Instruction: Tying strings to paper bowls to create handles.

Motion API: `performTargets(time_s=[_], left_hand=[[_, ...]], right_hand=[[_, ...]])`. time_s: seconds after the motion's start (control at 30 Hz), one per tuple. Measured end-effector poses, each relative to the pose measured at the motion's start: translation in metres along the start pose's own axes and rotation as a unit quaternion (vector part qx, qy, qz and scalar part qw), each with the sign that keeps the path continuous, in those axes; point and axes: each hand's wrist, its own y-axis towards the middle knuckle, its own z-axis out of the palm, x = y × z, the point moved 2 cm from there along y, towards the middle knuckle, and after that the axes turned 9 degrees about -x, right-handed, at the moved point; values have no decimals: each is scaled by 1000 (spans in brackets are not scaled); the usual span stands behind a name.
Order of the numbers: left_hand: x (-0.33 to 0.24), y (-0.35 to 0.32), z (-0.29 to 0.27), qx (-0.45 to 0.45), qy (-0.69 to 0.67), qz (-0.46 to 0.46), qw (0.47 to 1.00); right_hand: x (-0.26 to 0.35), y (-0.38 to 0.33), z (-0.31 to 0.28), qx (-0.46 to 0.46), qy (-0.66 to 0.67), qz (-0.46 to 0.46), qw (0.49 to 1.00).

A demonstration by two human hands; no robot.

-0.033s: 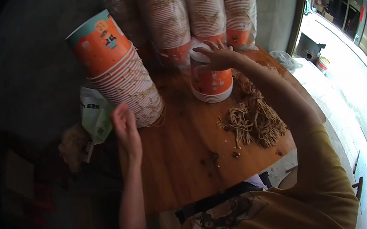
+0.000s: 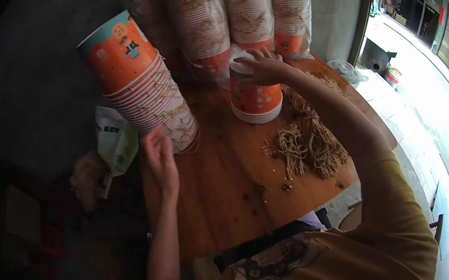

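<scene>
Tall tub stack [image 2: 140, 89] stood corded beside the loosely open left hand [image 2: 160, 158]; right hand [image 2: 264, 68] spread wide over a short, apparently uncorded stack [image 2: 256, 97]; loose cords [image 2: 316, 149] remained.

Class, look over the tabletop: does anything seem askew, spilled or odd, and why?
Small bits lie on the wooden table near the tan cords, like stray debris. The tall paper bucket stack looks tilted left, perhaps lens distortion.

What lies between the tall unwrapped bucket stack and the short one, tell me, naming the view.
In the head view, only bare wooden tabletop shows between the tall stack and the short stack.
</scene>
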Motion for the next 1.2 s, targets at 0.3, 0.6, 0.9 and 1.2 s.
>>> performTargets(time_s=[0.3, 0.6, 0.9, 1.2], left_hand=[[38, -56, 61, 119, -60, -147, 980], [41, -43, 93, 129, -55, -214, 967], [-64, 24, 103, 138, -310, -144, 930], [-103, -10, 39, 207, 116, -20, 971]], right_hand=[[-2, 13, -19, -143, 176, -122, 966], [-17, 32, -74, -265, 51, -82, 959], [41, -81, -136, -461, 348, -244, 779], [-21, -177, -21, -132, 101, -245, 955]])
